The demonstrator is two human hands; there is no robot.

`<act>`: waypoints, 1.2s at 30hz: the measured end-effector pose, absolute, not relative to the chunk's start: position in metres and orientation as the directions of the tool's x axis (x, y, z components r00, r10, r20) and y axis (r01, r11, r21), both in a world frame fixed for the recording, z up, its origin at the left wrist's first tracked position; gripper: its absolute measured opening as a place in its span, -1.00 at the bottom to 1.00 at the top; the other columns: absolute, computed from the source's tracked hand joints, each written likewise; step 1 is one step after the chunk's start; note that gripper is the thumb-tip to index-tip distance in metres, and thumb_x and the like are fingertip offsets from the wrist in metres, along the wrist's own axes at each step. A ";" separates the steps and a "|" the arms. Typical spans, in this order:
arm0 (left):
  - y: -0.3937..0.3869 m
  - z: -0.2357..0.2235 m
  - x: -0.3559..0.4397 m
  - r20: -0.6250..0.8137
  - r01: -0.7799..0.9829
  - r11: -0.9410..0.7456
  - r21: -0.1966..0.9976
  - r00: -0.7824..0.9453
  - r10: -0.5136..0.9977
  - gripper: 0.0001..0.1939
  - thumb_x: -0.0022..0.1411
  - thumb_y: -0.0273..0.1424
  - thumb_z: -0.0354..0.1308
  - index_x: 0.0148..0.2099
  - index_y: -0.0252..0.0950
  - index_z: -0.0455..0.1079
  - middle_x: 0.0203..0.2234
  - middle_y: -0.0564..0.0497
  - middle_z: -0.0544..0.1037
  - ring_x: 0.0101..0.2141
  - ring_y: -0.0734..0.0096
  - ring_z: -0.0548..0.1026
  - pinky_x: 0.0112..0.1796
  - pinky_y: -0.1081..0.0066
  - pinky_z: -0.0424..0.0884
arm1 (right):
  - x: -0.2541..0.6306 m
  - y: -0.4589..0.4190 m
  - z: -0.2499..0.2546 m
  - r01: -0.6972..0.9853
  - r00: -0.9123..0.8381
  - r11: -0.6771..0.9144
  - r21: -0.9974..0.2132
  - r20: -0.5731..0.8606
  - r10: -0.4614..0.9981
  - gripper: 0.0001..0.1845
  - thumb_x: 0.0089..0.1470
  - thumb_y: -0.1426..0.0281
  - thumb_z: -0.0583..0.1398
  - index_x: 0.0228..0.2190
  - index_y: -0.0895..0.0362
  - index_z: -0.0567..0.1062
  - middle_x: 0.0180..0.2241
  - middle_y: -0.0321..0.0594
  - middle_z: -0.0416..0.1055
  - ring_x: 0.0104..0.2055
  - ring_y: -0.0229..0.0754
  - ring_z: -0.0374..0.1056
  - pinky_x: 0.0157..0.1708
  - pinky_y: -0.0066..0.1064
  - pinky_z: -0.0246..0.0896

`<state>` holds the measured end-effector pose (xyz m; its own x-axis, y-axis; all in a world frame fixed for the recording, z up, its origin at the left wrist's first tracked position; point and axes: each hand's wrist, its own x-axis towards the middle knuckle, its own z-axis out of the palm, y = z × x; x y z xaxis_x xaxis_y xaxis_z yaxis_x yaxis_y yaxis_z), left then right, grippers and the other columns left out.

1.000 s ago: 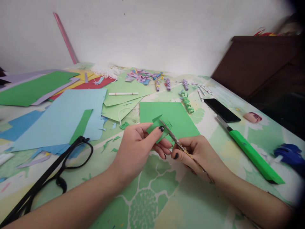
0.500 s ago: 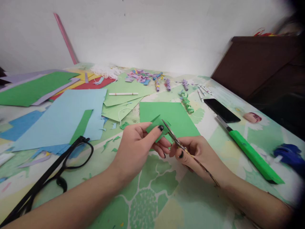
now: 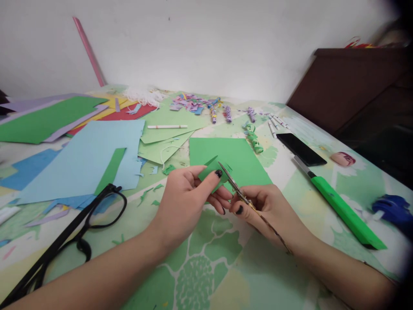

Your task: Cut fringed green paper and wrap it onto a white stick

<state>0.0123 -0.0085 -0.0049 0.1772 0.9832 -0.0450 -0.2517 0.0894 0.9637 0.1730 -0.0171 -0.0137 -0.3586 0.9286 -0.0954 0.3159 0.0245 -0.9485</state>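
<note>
Between thumb and fingers, my left hand (image 3: 189, 200) pinches a small green paper piece (image 3: 209, 171). My right hand (image 3: 266, 211) is closed around a pair of scissors (image 3: 237, 189), whose blades point up and left along the right edge of the piece. Part of the handles is hidden by my fingers. Just beyond both hands a larger green paper sheet (image 3: 232, 150) lies flat on the patterned tablecloth (image 3: 196, 275). Small green scraps (image 3: 158, 187) lie left of my left hand.
To the left are black eyeglasses (image 3: 106, 211), a light blue sheet (image 3: 93, 150) and a green strip (image 3: 111, 170). At right lie a phone (image 3: 301, 148), a green utility knife (image 3: 345, 211) and a blue object (image 3: 392, 211). Curled paper rolls (image 3: 253, 138) and confetti (image 3: 189, 103) sit farther back.
The scissor blades look closer together, and my right thumb has shifted slightly left. My left hand and the green piece have barely moved.
</note>
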 end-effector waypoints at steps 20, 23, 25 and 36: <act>-0.010 -0.004 0.014 -0.053 -0.246 0.098 0.964 0.184 0.981 -0.77 0.16 -0.47 0.11 -0.53 -0.42 0.34 -0.66 -0.02 0.53 -0.67 0.52 0.45 -0.61 0.54 0.42 | 0.172 -0.014 -0.012 0.407 -0.259 -0.052 -0.912 -0.169 0.951 -0.58 -0.26 0.15 0.30 -0.73 0.19 0.28 -0.72 -0.45 -0.09 -0.64 -0.43 -0.20 -0.68 -0.53 -0.28; -0.010 -0.003 0.015 -0.053 -0.248 0.098 0.964 0.183 0.982 -0.78 0.16 -0.47 0.12 -0.53 -0.41 0.34 -0.66 -0.02 0.53 -0.67 0.51 0.45 -0.61 0.54 0.42 | 0.172 -0.015 -0.010 0.400 -0.263 -0.043 -0.916 -0.160 0.952 -0.62 -0.22 0.19 0.27 -0.73 0.18 0.27 -0.72 -0.44 -0.07 -0.63 -0.42 -0.19 -0.67 -0.54 -0.26; -0.010 -0.003 0.015 -0.048 -0.250 0.094 0.964 0.184 0.982 -0.78 0.17 -0.45 0.12 -0.52 -0.41 0.33 -0.66 -0.01 0.53 -0.66 0.51 0.45 -0.61 0.54 0.42 | 0.172 -0.016 -0.011 0.392 -0.267 -0.043 -0.919 -0.158 0.951 -0.62 -0.21 0.21 0.26 -0.73 0.17 0.24 -0.72 -0.45 -0.08 -0.63 -0.42 -0.20 -0.67 -0.54 -0.26; -0.013 -0.003 0.015 -0.028 -0.255 0.075 0.964 0.185 0.982 -0.81 0.15 -0.43 0.14 -0.49 -0.39 0.33 -0.63 -0.01 0.54 -0.63 0.50 0.46 -0.54 0.50 0.44 | 0.174 -0.015 -0.012 0.460 -0.264 0.019 -0.888 -0.117 0.958 -0.54 -0.17 0.07 0.23 -0.72 0.17 0.25 -0.70 -0.42 -0.10 -0.60 -0.40 -0.19 -0.65 -0.50 -0.33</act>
